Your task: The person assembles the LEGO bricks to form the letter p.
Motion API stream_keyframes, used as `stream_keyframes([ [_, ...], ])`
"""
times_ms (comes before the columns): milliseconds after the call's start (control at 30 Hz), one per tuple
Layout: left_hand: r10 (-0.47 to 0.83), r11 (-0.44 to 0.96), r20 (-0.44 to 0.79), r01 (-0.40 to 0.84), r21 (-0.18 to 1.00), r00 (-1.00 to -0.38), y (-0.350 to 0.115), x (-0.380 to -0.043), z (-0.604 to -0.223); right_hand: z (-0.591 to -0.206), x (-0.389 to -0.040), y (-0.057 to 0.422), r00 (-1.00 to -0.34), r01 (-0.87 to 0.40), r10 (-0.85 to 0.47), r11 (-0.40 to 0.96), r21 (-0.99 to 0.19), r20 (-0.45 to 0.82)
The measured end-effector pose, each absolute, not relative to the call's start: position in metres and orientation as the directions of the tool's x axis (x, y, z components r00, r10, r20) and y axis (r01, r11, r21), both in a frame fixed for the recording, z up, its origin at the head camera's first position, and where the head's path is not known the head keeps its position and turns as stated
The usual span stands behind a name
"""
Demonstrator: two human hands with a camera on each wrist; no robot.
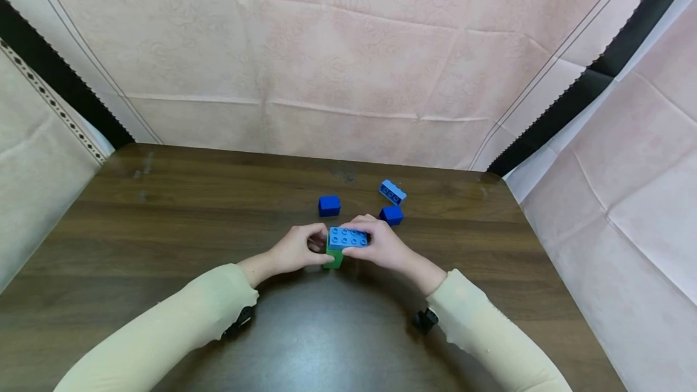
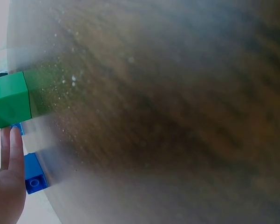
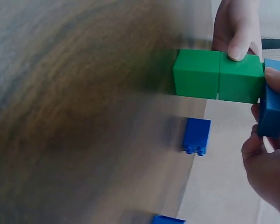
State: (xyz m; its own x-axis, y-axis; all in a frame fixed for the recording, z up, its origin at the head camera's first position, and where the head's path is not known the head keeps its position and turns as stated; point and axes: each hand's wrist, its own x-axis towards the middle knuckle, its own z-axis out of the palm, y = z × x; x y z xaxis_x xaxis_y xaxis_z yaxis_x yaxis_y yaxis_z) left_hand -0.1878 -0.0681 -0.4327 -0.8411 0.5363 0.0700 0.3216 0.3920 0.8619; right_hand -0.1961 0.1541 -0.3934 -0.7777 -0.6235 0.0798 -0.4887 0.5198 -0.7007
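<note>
Two green bricks stand stacked upright on the table, with a seam between them in the right wrist view. My left hand holds this stack, its thumb against the upper green brick and its fingers on the far side. A light blue studded brick sits at the top of the stack, jutting out to the right. It is pinched between thumb and fingers of my right hand. Whether the blue brick is fully pressed on cannot be told. In the left wrist view, the lower green brick shows beside the left fingers.
Beyond the hands lie a dark blue brick, another dark blue brick, and a light blue brick tipped on its side. The brown wooden table meets a pale cloth wall at its back edge.
</note>
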Motion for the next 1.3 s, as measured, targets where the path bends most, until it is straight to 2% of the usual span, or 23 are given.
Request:
stream_keyframes([
  [267,0.542,0.395,0.064,0.322,0.861,-0.838,-0.069,-0.19,-0.433,-0.379,-0.198,0.15,-0.743,-0.537,-0.669,0.572,-0.62,0.026],
  [533,0.554,0.406,0.072,0.344,0.847,-0.829,-0.07,-0.19,-0.432,-0.375,-0.199,0.147,-0.734,-0.532,-0.678,0.594,-0.603,-0.02],
  [867,0.554,0.405,0.076,0.349,0.845,-0.829,-0.068,-0.19,-0.432,-0.373,-0.198,0.145,-0.724,-0.561,-0.689,0.605,-0.566,-0.019],
  [1167,0.565,0.418,0.061,0.349,0.838,-0.823,-0.069,-0.191,-0.43,-0.372,-0.197,0.146,-0.703,-0.624,-0.711,0.623,-0.471,-0.009],
  [1300,0.557,0.418,0.077,0.36,0.834,-0.827,-0.068,-0.19,-0.433,-0.373,-0.196,0.146,-0.713,-0.611,-0.701,0.629,-0.481,-0.011],
])
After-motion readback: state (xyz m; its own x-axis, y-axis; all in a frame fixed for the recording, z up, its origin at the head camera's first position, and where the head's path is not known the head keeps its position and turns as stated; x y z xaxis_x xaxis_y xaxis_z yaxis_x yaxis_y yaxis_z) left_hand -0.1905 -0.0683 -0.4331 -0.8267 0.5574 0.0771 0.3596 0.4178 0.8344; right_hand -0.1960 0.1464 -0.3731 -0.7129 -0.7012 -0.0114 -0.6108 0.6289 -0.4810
